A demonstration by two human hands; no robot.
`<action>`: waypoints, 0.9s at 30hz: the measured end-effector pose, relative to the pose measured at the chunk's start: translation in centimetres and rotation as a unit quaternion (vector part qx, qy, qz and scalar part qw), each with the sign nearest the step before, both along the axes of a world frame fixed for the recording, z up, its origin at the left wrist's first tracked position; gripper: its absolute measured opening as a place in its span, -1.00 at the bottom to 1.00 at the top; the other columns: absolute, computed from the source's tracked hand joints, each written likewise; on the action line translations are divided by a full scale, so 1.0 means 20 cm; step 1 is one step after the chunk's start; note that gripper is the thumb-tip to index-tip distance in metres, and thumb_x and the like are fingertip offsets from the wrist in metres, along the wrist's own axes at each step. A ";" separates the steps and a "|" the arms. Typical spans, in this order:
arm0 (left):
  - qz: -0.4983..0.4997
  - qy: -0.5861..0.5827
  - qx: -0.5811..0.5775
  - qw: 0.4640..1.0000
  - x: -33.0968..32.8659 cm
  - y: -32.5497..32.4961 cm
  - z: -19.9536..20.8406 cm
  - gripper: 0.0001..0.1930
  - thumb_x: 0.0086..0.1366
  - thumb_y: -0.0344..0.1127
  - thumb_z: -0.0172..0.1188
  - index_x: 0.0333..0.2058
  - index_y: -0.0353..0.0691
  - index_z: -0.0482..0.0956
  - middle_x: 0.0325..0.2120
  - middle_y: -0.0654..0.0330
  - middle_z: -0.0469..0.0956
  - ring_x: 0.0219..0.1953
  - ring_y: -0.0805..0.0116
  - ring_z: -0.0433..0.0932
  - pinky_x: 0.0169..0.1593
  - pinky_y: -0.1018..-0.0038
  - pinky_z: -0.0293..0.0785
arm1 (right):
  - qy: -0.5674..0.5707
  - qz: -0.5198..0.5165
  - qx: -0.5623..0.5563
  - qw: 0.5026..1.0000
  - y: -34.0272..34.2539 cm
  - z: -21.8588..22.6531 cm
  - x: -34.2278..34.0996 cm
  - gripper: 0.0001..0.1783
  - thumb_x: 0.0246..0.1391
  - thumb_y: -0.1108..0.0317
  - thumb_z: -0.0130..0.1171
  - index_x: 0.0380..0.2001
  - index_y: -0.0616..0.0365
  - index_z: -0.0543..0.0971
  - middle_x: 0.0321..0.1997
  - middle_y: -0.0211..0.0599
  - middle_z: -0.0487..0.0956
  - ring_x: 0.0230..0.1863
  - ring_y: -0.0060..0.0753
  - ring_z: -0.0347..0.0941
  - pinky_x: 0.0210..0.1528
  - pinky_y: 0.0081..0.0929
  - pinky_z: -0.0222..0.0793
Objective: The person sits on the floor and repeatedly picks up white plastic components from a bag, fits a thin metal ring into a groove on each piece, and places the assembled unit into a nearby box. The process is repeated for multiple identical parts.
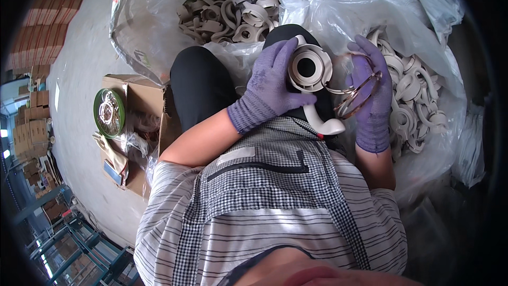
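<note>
My left hand [267, 77], in a purple knit glove, grips a pale plastic part [318, 69] between thumb and fingers. The part has a round collar with a dark hole and a curved handle pointing toward my lap. My right hand [372, 90], gloved alike, is held palm inward beside the collar. It holds several thin, shiny wire rings [355, 99] across its palm, and one ring reaches to the collar's edge. Whether that ring is seated on the collar I cannot make out.
A clear plastic bag [140, 26] ahead holds many pale parts [233, 13]; another pile of parts [415, 95] lies in plastic at my right. On my left, a cardboard box [138, 95] carries a green round dish [97, 112] of wire rings. Stacked cartons [45, 26] stand farther left.
</note>
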State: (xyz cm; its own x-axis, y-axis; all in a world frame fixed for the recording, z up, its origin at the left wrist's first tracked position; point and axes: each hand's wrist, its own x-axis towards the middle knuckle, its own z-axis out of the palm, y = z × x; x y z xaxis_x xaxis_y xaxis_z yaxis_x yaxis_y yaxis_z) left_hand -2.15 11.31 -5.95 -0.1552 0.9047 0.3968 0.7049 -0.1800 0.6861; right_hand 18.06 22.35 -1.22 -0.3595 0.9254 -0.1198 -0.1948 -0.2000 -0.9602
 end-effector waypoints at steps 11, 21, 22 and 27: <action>-0.084 -0.303 -0.061 0.947 -0.03 0.00 0.26 -0.47 0.37 -0.27 0.33 0.24 -0.34 0.44 -0.03 0.20 0.59 -0.13 0.53 0.54 -0.01 0.56 0.49 | -0.030 0.054 0.070 0.996 -0.14 0.16 -0.14 -0.66 0.43 0.35 0.00 0.14 0.29 0.53 -0.14 -0.42 0.64 -0.49 -0.80 0.31 -0.36 -0.75 0.32; -0.069 -0.481 -0.151 0.861 -0.04 0.03 0.25 -0.76 0.42 -0.27 0.29 -0.06 -0.29 0.64 -0.35 0.35 0.62 -0.38 0.67 0.51 -0.29 0.69 0.46 | -0.251 0.049 0.301 0.919 -0.13 0.05 -0.08 -0.59 0.33 0.45 0.06 0.19 0.36 0.39 -0.02 -0.20 0.54 -0.08 -0.44 0.50 0.01 -0.54 0.51; -0.072 -0.518 -0.164 0.837 -0.04 0.02 0.25 -0.76 0.43 -0.22 0.28 -0.08 -0.27 0.64 -0.40 0.37 0.58 -0.46 0.67 0.47 -0.39 0.70 0.40 | -0.267 0.044 0.322 0.907 -0.13 0.04 -0.08 -0.56 0.32 0.44 0.08 0.21 0.36 0.38 0.01 -0.17 0.53 0.00 -0.39 0.54 0.06 -0.51 0.52; -0.052 -0.556 -0.214 0.801 -0.07 0.01 0.25 -0.75 0.46 -0.22 0.21 -0.11 -0.32 0.60 -0.45 0.32 0.55 -0.52 0.63 0.43 -0.42 0.67 0.39 | -0.036 0.080 0.332 0.939 -0.07 -0.22 -0.02 -0.53 0.42 0.31 -0.06 0.29 0.33 0.33 0.06 -0.14 0.57 0.05 -0.25 0.57 0.10 -0.26 0.57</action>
State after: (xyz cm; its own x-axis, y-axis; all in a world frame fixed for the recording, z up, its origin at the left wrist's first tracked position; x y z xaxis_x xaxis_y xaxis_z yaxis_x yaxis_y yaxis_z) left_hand -3.64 11.52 -0.98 -0.1120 0.9521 -0.2845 -0.3897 0.2213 0.8940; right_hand 17.65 20.87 -5.63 -0.5134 0.7394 0.4356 -0.1428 0.4269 -0.8930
